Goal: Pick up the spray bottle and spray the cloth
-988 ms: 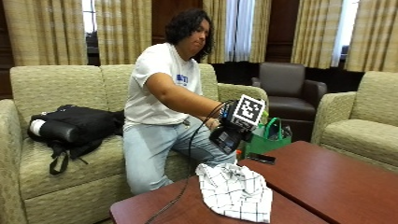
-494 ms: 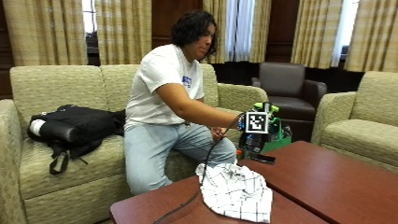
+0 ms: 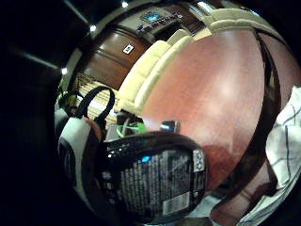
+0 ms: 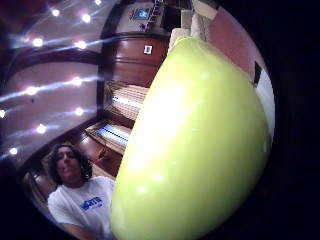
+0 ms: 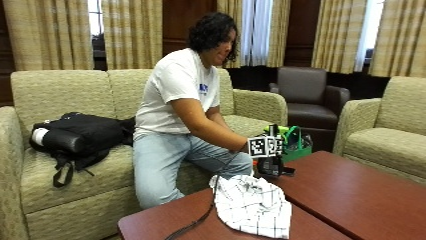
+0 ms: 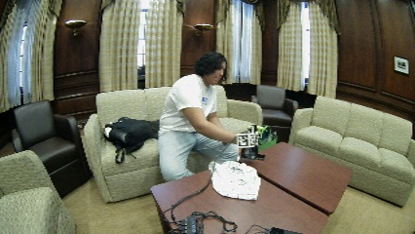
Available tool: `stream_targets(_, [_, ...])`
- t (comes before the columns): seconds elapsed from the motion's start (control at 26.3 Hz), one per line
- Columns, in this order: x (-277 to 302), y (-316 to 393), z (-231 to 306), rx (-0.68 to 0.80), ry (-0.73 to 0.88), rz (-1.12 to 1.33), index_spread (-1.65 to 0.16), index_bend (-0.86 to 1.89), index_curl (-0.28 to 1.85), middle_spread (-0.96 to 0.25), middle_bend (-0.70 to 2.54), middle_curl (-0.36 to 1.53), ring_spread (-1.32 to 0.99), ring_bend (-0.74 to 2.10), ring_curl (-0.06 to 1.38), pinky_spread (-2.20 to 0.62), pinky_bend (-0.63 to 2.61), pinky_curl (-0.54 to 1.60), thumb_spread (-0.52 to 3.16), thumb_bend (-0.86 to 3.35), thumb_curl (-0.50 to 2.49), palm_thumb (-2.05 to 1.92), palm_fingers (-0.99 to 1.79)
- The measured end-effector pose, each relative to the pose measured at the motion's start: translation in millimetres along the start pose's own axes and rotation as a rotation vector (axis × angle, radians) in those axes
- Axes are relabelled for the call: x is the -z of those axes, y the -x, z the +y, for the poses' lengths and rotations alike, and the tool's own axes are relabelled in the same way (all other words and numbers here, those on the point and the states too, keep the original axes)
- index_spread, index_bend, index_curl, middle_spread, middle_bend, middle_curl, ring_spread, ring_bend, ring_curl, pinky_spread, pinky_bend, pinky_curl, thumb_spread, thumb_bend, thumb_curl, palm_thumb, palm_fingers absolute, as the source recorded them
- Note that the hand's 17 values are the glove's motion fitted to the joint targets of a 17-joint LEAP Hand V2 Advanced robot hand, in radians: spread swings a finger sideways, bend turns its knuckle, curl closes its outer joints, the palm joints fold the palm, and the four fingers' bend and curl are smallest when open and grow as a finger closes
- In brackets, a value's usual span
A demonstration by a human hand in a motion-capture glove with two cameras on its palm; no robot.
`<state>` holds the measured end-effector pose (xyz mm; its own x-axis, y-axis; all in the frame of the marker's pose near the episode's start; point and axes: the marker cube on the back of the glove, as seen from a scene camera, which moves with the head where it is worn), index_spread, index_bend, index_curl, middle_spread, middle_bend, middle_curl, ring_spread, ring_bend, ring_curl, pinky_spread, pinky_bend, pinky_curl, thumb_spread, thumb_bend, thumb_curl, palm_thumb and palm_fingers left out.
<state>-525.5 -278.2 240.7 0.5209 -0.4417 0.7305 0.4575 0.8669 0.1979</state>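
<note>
On the sofa sits a person reaching the gloved right hand (image 5: pixel 265 150) out to the far edge of the brown table (image 5: pixel 346 195). That hand grips the top of a dark spray bottle (image 5: pixel 271 167), which stands upright on the table. Close to the palm I see the bottle's black labelled body (image 3: pixel 155 183) and its yellow-green head (image 4: pixel 195 145). A white checked cloth (image 5: pixel 253 205) lies crumpled on the near table, a little in front of the bottle and apart from it. An edge of the cloth (image 3: pixel 287 141) shows in the little finger side view.
A green bag-like thing (image 5: pixel 293 144) stands just behind the bottle, past the table edge. A black backpack (image 5: pixel 80 135) lies on the sofa beside the person. Armchairs (image 5: pixel 386 135) stand to the right. A second brown table (image 6: pixel 259 209) adjoins the first.
The hand with the bottle has moved away from above the cloth toward the table's far edge and come down, so the bottle now stands on the table.
</note>
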Motion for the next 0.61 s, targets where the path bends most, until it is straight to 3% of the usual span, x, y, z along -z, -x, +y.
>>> stream_targets(0.61, [-10,-19,18,-0.019,-0.037,-0.018,-0.26,0.42,0.62,-0.17,0.71,0.57,-0.19,0.71,0.50,-0.29,0.44,0.42,0.28,-0.03,0.87,0.90,1.38])
